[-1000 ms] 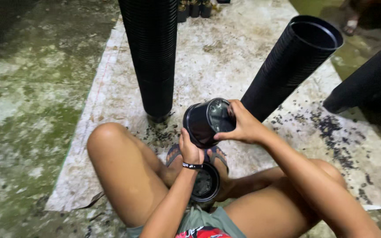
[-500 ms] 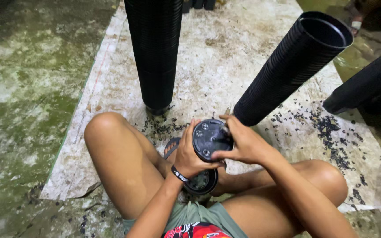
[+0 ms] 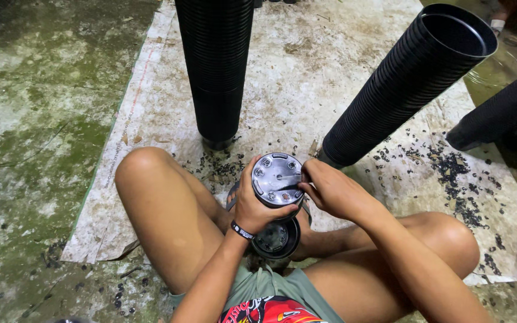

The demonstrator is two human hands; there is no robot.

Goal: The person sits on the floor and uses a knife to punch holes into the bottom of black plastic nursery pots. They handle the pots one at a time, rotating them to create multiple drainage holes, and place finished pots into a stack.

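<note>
A stained concrete floor [image 3: 37, 119], patched green, fills the left of the frame, and a dirty white woven sheet [image 3: 306, 78] is spread over the middle, where a person sits cross-legged. At centre frame the left hand [image 3: 252, 206] is wrapped around the side of a small black plastic pot [image 3: 276, 179], held upside down so its round base with drain holes faces the camera. The right hand [image 3: 327, 188] comes in from the right, its fingertips pressed on the edge of that base. Just below, between the legs, a second black pot [image 3: 275, 239] lies under the left wrist, which wears a dark band [image 3: 242, 230]. Bare knees flank the hands at left and lower right. Above them, one tall stack of nested black pots [image 3: 216, 66] stands upright at top centre, and another stack [image 3: 402, 84] leans toward the upper right. A third dark stack [image 3: 504, 110] lies at the right edge. Dark crumbs [image 3: 450, 173] are scattered over the sheet on the right.
</note>
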